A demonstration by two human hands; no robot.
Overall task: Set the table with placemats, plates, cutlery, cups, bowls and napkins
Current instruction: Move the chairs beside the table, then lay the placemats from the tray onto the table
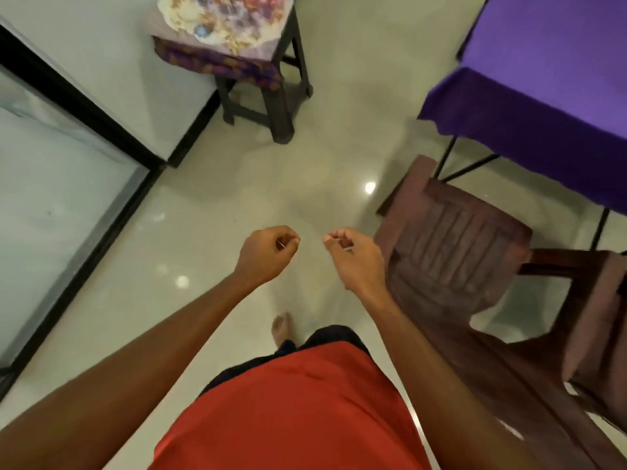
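I look down at a glossy pale floor as I stand between pieces of furniture. My left hand (265, 253) and my right hand (353, 261) hang in front of my red shirt, close together, fingers loosely curled, and neither holds anything. The table (549, 96), covered with a purple cloth, stands at the upper right with nothing showing on the part in view. A stack of floral fabric pieces (220, 32) lies on a dark stool (271, 106) straight ahead at the top.
A brown plastic chair (458, 256) stands just right of my right hand, beside the table. A black-framed glass panel (68, 184) runs along the left. My bare foot (282, 329) shows on the floor below my hands.
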